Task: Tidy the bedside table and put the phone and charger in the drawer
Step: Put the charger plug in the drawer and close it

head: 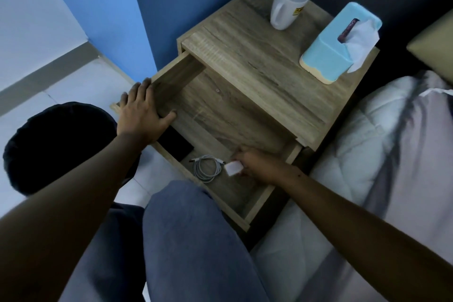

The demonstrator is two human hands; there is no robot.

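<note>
The wooden bedside table [257,64] has its drawer [259,206] pulled out toward me. Inside the drawer lie a black phone [177,144] at the left, partly under my left forearm, and a coiled white cable [207,167] in the middle. My right hand [257,164] is down in the drawer, its fingers closed on the white charger plug [234,168] just right of the cable. My left hand [143,113] rests flat on the drawer's left side wall, fingers spread, thumb inside.
A white mug [288,3] and a light blue tissue box [339,44] stand at the back of the tabletop. A bed with white pillows [382,135] lies close on the right. A dark round cushion [58,144] sits on the floor at the left. My knees are below the drawer.
</note>
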